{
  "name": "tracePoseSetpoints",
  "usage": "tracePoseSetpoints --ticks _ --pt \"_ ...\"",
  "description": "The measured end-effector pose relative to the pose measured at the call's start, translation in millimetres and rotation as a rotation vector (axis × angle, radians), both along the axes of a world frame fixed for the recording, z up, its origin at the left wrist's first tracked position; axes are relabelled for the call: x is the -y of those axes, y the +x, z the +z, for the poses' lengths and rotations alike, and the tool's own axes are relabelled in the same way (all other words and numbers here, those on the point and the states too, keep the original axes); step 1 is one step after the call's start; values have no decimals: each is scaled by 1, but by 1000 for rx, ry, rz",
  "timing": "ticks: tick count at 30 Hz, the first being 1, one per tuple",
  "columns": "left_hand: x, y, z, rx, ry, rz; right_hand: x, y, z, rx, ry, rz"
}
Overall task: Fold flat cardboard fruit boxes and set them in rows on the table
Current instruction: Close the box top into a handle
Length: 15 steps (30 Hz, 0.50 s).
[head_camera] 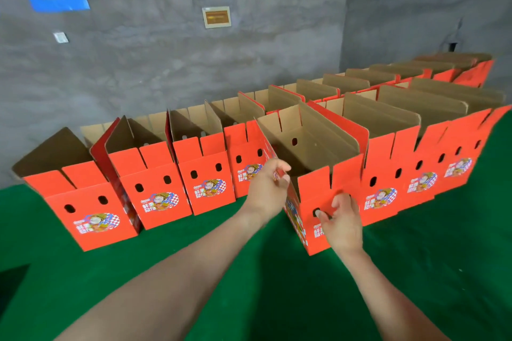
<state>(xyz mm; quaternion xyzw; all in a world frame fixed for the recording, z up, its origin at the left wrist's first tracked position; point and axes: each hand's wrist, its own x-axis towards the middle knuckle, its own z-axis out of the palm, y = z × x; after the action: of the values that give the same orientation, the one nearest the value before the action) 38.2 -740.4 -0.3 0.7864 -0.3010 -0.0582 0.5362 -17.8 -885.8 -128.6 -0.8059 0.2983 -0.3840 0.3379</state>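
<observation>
An open red fruit box (318,194) with a cartoon print stands upright on the green table (249,271), at the left end of the front row of boxes (415,174). My left hand (267,188) grips the top of the box's left side panel, fingers curled over its edge. My right hand (343,221) lies against the box's front face, its fingertips loosely bent beside the oval hole, gripping nothing. The box's top flaps stand up and its brown inside shows.
A back row of several identical open red boxes (155,185) runs along the grey concrete wall (166,63) from far left to far right. Bare green cloth lies in front of the rows. Posters and a small plaque hang on the wall.
</observation>
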Motion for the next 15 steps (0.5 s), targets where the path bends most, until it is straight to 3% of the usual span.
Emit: tracePoseSetpoints --ticks 3,7,10,12,14,15 --pt "6 2 10 -207 11 -181 19 5 7 -5 44 -15" --pt "3 0 18 -268 2 -257 14 2 8 85 73 -92" --pt "0 1 19 -299 18 -267 -11 -4 -5 247 -310 -104" --pt "-1 3 19 -340 19 -264 -33 -2 -10 221 -681 52" --pt "0 5 21 -370 24 -255 -45 11 -5 28 -1025 233" --pt "0 5 23 -375 22 -244 -48 20 3 -206 -1148 260"
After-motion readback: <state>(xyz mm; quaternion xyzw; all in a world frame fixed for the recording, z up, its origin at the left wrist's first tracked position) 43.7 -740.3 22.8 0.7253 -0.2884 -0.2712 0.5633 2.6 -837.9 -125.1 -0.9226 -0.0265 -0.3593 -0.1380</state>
